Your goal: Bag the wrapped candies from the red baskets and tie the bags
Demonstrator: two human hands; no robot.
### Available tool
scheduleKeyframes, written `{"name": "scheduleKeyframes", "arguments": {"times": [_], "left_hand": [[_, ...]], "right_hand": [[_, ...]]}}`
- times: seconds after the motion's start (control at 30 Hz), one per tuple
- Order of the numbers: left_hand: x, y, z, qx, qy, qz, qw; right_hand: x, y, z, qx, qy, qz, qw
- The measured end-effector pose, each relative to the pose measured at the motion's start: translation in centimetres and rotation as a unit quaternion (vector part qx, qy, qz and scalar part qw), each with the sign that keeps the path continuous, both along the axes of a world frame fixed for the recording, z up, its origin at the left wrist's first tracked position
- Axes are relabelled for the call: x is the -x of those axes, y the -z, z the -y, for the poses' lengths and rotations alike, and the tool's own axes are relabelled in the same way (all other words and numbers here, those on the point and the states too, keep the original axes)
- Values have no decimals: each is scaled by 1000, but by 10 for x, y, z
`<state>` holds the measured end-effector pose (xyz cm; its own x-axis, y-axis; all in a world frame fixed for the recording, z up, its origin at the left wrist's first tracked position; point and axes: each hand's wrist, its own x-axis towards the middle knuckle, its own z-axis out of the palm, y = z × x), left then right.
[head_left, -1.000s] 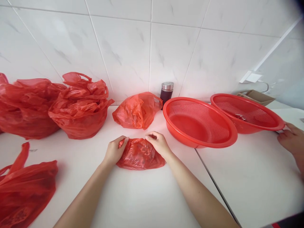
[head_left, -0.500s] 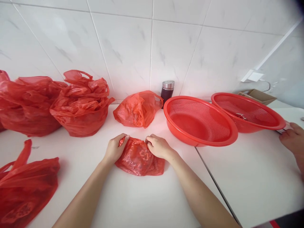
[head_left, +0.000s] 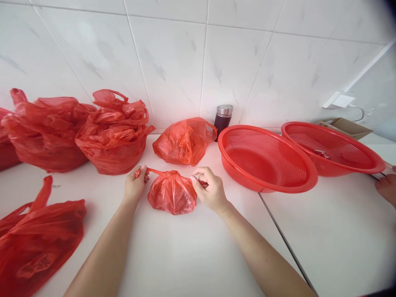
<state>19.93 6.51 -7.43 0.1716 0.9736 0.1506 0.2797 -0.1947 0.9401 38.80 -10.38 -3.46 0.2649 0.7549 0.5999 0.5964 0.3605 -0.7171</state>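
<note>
A small red plastic bag, bunched into a round bundle, rests on the white counter between my hands. My left hand pinches one handle of the bag, stretched out to the left. My right hand is closed on the other handle at the bag's right side. Both handles are pulled apart sideways from the bundle.
Two full red bags stand at the back left and another lies near left. A crumpled red bag and a dark jar sit behind. Two red colanders are right. Another person's hand touches the far one.
My hands have gathered the flat bag into a bundle and drawn its handles outward, the left hand moving left. The view has shifted slightly left.
</note>
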Motion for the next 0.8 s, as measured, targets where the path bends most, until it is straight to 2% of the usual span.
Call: {"name": "scheduleKeyframes", "arguments": {"times": [0.1, 0.23, 0.33, 0.43, 0.5, 0.57, 0.6, 0.63, 0.7, 0.8], "left_hand": [[6, 4, -11, 18, -38, 40, 998], [8, 4, -11, 12, -59, 43, 997], [8, -10, -1, -19, -67, 13, 997], [0, -33, 20, -95, -86, -19, 992], [-11, -46, 38, -202, -50, -75, 975], [-24, -51, 53, -303, 37, -174, 936], [-30, -51, 59, -325, 89, -225, 914], [-35, -49, 62, -323, 134, -266, 898], [-40, -44, 64, -274, 190, -304, 893], [-36, -38, 57, -225, 178, -300, 910]], "right_hand": [[1, 1, -2, -18, -7, -8, 1000], [-3, -3, -1, -11, -10, -24, 1000], [-15, -7, -1, 19, 20, -36, 999], [-25, -6, -4, 20, 48, -47, 998], [-26, -4, -7, -2, 50, -42, 998], [-26, -1, -9, -24, 53, -25, 998], [-25, 1, -10, -32, 60, -17, 998], [-25, 2, -10, -38, 73, -13, 997], [-25, 4, -11, -44, 112, -25, 992], [-24, 7, -12, -21, 174, -67, 982]]}}
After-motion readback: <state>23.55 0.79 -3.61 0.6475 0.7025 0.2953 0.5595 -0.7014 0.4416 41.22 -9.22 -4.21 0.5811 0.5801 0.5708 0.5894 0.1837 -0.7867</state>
